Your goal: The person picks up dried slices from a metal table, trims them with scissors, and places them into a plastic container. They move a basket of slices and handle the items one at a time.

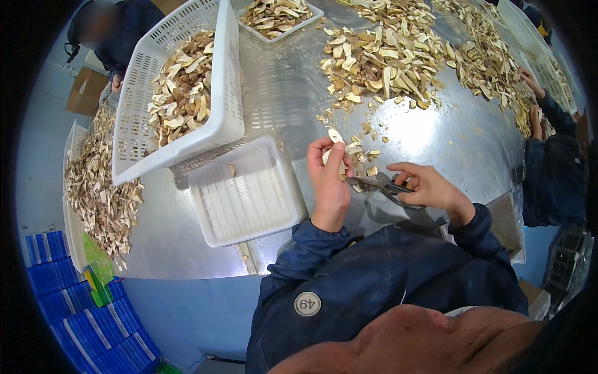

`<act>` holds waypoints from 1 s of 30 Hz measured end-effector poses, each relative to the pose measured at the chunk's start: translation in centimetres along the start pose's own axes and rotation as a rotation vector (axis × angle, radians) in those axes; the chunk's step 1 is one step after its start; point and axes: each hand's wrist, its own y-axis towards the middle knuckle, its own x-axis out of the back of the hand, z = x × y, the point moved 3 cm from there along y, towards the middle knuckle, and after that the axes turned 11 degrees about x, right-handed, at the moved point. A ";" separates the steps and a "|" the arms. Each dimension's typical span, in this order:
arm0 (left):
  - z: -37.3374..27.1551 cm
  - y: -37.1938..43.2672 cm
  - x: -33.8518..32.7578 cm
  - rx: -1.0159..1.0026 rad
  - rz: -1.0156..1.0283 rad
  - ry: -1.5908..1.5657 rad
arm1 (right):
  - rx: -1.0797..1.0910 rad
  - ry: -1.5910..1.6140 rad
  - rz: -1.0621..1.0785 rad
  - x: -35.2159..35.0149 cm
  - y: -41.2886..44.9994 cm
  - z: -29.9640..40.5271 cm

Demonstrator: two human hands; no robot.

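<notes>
My left hand (331,180) pinches pale dried mushroom slices (335,136) between thumb and fingers above the steel table. Black-handled scissors (395,189) are in my right hand (427,187), whose fingers are in or around the handles; the blades point left and reach the bottom of the slices in my left hand. Small mushroom scraps (362,156) lie on the table just behind my hands. To the left stands a shallow white plastic tray (247,196) with one small brown piece in it. A large heap of dried mushroom slices (383,61) lies farther back.
A tall white perforated crate (229,93) of slices stands at the left, a small filled tray (280,35) behind it. More slices are heaped at the far left (98,187) and right (486,61). One person is at upper left; a co-worker's hands (532,84) are at right.
</notes>
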 end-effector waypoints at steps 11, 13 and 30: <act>-0.2 -0.2 0.0 -0.059 -0.023 0.022 | 0.165 -0.106 -0.209 -0.1 1.4 3.8; -0.1 -0.2 -0.1 -0.009 -0.038 0.026 | 0.201 -0.185 -0.206 -0.3 2.2 4.1; 1.5 0.5 0.5 0.210 -0.020 -0.053 | 0.278 -0.370 -0.258 -0.6 2.5 2.2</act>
